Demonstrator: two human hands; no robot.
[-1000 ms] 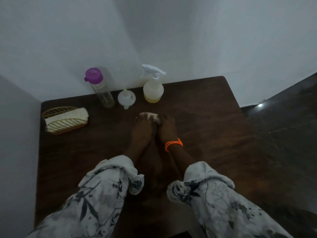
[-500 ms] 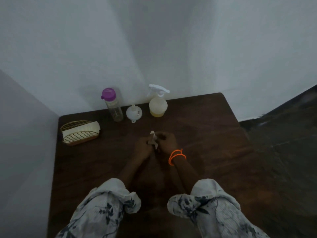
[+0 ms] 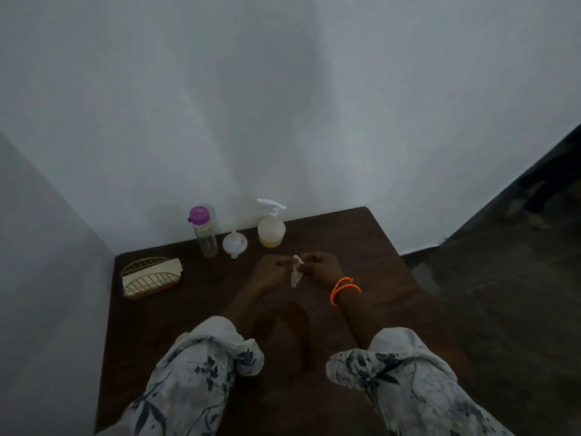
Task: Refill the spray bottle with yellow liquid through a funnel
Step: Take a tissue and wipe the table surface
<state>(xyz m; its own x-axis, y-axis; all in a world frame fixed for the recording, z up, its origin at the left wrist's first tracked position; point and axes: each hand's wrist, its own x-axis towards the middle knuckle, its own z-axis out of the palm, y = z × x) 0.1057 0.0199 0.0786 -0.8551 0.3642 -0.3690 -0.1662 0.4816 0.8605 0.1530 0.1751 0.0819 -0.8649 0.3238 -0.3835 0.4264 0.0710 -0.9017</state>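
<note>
Your two hands meet above the middle of the tabletop (image 3: 361, 253), fingers curled, and between them you pinch a small crumpled white tissue (image 3: 296, 273). Your left hand (image 3: 270, 272) grips its upper part from one side; your right hand (image 3: 320, 267) grips it from the other, and the rest of the tissue hangs down between the two. The light is dim, so which fingers do the pinching is hard to make out. An orange band (image 3: 344, 287) circles your right wrist, and both floral sleeves (image 3: 201, 372) are rolled up over your forearms.

The spray bottle (image 3: 271, 229) stands upright beyond your hands, a little past your right hand's fingertips and near the wall. Its white trigger head is on, and a shallow layer of yellow liquid sits at the bottom. Just to its left, beyond your left hand, the white funnel (image 3: 235, 243) rests mouth-down on the tabletop with its spout pointing up. Left of the funnel again stands a clear bottle (image 3: 204, 232) with a purple cap, upright; whether it holds anything cannot be told.

Well off to the left of your left hand, near the tabletop's edge, sits a gold wire holder (image 3: 151, 276) with a stack of white napkins in it.
</note>
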